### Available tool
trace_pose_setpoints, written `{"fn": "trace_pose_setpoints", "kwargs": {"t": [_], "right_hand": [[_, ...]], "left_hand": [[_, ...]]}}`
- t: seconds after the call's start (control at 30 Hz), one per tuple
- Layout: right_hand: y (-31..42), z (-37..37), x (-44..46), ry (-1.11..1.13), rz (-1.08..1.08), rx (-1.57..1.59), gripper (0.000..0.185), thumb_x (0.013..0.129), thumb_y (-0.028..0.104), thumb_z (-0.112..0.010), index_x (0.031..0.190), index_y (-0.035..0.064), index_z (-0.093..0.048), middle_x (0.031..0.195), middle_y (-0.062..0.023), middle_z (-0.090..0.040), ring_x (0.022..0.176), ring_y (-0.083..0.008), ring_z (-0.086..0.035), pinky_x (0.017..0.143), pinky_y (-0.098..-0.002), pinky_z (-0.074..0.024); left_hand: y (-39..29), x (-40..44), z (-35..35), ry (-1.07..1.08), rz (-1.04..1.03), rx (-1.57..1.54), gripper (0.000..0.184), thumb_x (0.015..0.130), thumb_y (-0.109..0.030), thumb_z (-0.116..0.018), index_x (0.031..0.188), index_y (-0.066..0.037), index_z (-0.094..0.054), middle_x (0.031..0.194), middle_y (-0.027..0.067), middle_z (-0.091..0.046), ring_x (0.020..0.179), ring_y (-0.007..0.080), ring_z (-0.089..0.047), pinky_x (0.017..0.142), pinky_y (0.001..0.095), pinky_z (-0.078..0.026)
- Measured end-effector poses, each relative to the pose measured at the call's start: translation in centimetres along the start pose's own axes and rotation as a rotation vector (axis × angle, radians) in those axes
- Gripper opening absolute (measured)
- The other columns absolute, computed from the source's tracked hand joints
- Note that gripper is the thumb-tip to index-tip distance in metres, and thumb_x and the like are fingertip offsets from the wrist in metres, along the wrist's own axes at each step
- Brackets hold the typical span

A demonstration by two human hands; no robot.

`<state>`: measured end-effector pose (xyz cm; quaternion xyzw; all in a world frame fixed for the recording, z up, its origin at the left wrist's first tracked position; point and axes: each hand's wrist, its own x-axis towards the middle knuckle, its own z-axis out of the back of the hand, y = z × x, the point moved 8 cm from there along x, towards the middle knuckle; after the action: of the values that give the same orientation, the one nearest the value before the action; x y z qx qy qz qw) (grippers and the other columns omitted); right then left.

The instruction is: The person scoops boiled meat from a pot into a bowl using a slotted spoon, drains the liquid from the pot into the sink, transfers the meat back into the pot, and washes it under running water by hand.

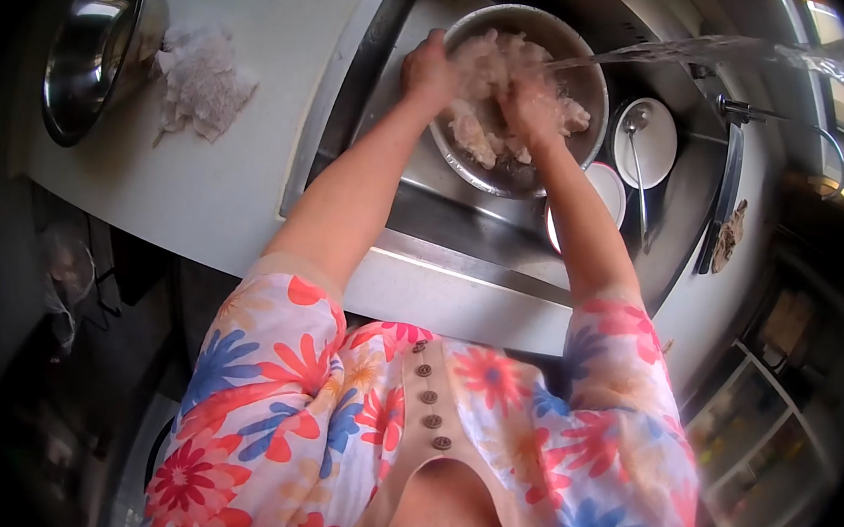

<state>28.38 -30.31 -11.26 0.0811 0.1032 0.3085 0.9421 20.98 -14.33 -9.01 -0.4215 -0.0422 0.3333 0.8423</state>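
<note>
A round metal bowl [511, 183] stands in the sink, holding water and several pale pieces of raw meat [475, 138] that look like chicken. My left hand [429, 71] is closed over the bowl's left rim; its fingertips are blurred beside the meat. Down inside the bowl, my right hand [533, 108] touches the meat, its fingers smeared by motion and partly hidden. A stream of water [661, 52] runs into the bowl from the right.
The metal sink [427, 38] also holds a white bowl [653, 148], a spoon [641, 172] and a red-rimmed dish [604, 189]. On the left counter [249, 173] are a tilted steel bowl [92, 49] and a crumpled whitish cloth [202, 84]. A knife [727, 200] lies along the right edge.
</note>
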Motion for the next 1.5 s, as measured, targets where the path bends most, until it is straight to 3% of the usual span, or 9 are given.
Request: {"fn": "trace_pose_setpoints", "kwargs": {"t": [0.17, 0.27, 0.5, 0.67, 0.77, 0.9, 1.03, 1.27, 1.5], "right_hand": [[-3.0, 1.9, 0.1, 0.33, -0.202, 0.479, 0.059, 0.076, 0.044, -0.061, 0.124, 0.0137, -0.046, 0.13, -0.0127, -0.043, 0.122, -0.0386, -0.036, 0.09, -0.0485, -0.0405], [-0.9, 0.8, -3.0, -0.02, -0.026, 0.173, 0.07, 0.076, 0.048, -0.059, 0.134, 0.0167, -0.035, 0.136, -0.0144, -0.034, 0.126, -0.0393, -0.029, 0.09, -0.0558, -0.0371], [0.8, 0.6, -2.0, 0.093, -0.198, 0.166, 0.073, 0.078, 0.05, -0.055, 0.138, 0.0184, -0.027, 0.138, -0.0152, -0.03, 0.127, -0.0359, -0.029, 0.091, -0.0577, -0.0335], [0.5, 2.3, -5.2, 0.138, 0.095, 0.399, 0.054, 0.078, 0.029, -0.059, 0.128, 0.0133, -0.044, 0.135, -0.0196, -0.035, 0.119, -0.0349, -0.041, 0.1, -0.0391, -0.0349], [-10.3, 9.0, -9.9, -0.15, -0.293, 0.447, 0.025, 0.078, 0.016, -0.059, 0.099, 0.0039, -0.063, 0.097, -0.0155, -0.063, 0.086, -0.0283, -0.063, 0.076, -0.0368, -0.0495], [-20.6, 6.8, -19.0, 0.227, -0.547, -0.099, 0.026, 0.076, 0.024, -0.062, 0.086, -0.0004, -0.06, 0.08, -0.0184, -0.064, 0.073, -0.0348, -0.063, 0.063, -0.0407, -0.0512], [-23.3, -0.1, -22.2, 0.434, -0.893, 0.519, 0.032, 0.076, 0.017, -0.058, 0.093, -0.0101, -0.055, 0.065, -0.0158, -0.062, 0.051, -0.0218, -0.062, 0.035, -0.0308, -0.0456], [-20.8, 4.3, -21.2, 0.637, -0.782, 0.547, 0.016, 0.075, 0.01, -0.052, 0.07, -0.0027, -0.059, 0.058, -0.0132, -0.06, 0.047, -0.0188, -0.06, 0.032, -0.0296, -0.0382], [-17.5, 12.4, -16.6, 0.824, -0.646, -0.234, 0.015, 0.07, 0.002, -0.052, 0.078, -0.0054, -0.062, 0.068, -0.0152, -0.062, 0.059, -0.022, -0.064, 0.048, -0.0326, -0.0506]], "left_hand": [[0.1, 0.1, -0.1, -0.028, -0.017, -0.033, 0.034, 0.073, -0.004, -0.049, 0.106, -0.007, -0.05, 0.09, 0.0217, -0.062, 0.088, 0.0393, -0.058, 0.079, 0.0443, -0.045], [0.0, 0.1, -0.1, -0.032, -0.023, -0.006, 0.033, 0.073, -0.005, -0.049, 0.106, -0.007, -0.05, 0.089, 0.0219, -0.062, 0.088, 0.0395, -0.059, 0.079, 0.0444, -0.045], [0.7, 0.7, -0.5, -0.017, -0.022, 0.048, 0.034, 0.073, -0.008, -0.05, 0.108, -0.006, -0.051, 0.095, 0.0225, -0.062, 0.093, 0.0401, -0.057, 0.082, 0.0437, -0.045], [1.1, 1.3, -0.2, -0.008, -0.037, 0.1, 0.031, 0.074, -0.01, -0.051, 0.105, -0.006, -0.051, 0.094, 0.0227, -0.062, 0.093, 0.0407, -0.057, 0.082, 0.0445, -0.045], [1.2, 1.4, -0.2, -0.003, -0.036, 0.108, 0.03, 0.075, -0.011, -0.052, 0.105, -0.006, -0.051, 0.094, 0.0224, -0.062, 0.093, 0.0405, -0.057, 0.081, 0.0445, -0.045], [1.3, 1.3, -0.1, 0.002, -0.031, 0.095, 0.037, 0.072, -0.01, -0.051, 0.109, -0.007, -0.053, 0.098, 0.0204, -0.062, 0.094, 0.0379, -0.058, 0.082, 0.0433, -0.045], [0.6, 0.8, 0.4, 0.017, -0.014, 0.057, 0.037, 0.073, -0.011, -0.051, 0.11, -0.007, -0.052, 0.098, 0.0209, -0.062, 0.095, 0.0382, -0.057, 0.083, 0.0434, -0.044], [2.1, 1.7, -0.2, 0.031, 0.0, 0.104, 0.039, 0.074, -0.012, -0.05, 0.112, -0.007, -0.05, 0.101, 0.0214, -0.061, 0.097, 0.0391, -0.056, 0.084, 0.0435, -0.044], [2.1, 1.8, 0.2, -0.015, -0.043, 0.097, 0.035, 0.074, -0.011, -0.05, 0.109, -0.006, -0.05, 0.096, 0.0229, -0.062, 0.094, 0.0403, -0.057, 0.082, 0.0437, -0.045]]}}
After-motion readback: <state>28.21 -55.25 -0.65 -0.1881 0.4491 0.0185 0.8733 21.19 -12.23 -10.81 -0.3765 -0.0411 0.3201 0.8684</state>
